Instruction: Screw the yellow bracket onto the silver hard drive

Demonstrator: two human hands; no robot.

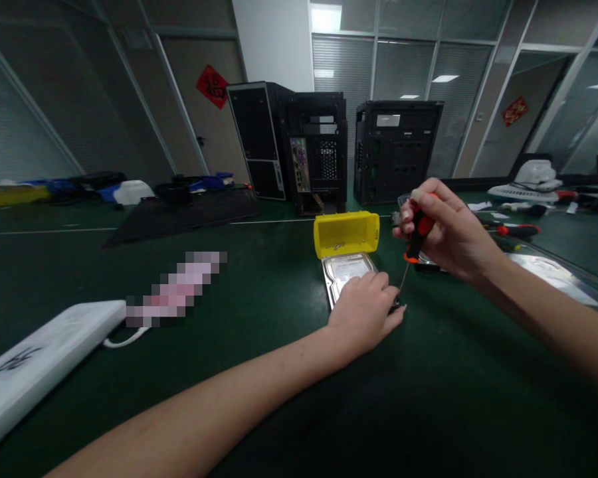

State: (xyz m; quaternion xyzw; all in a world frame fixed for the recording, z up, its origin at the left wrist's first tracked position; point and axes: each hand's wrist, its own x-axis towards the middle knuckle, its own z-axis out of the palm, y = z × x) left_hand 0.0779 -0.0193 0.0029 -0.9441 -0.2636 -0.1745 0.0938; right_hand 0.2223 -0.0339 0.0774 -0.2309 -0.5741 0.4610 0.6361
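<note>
On the dark green tabletop (443, 411), beside an open yellow plastic bin (346, 236), we have a silver rectangular hard drive (346, 267), white-labelled. Our left hand (363, 305) lies half-curled over it, grip hidden; our right hand (453, 232) is wrapped round a red-and-black screwdriver (420, 229), pointing downward.

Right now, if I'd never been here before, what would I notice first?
Probably the bright yellow bin near the middle, right behind the silver hard drive partly under the left hand. Next might come the red-and-black screwdriver in the right hand, then the tall black computer cases at the back.
</note>
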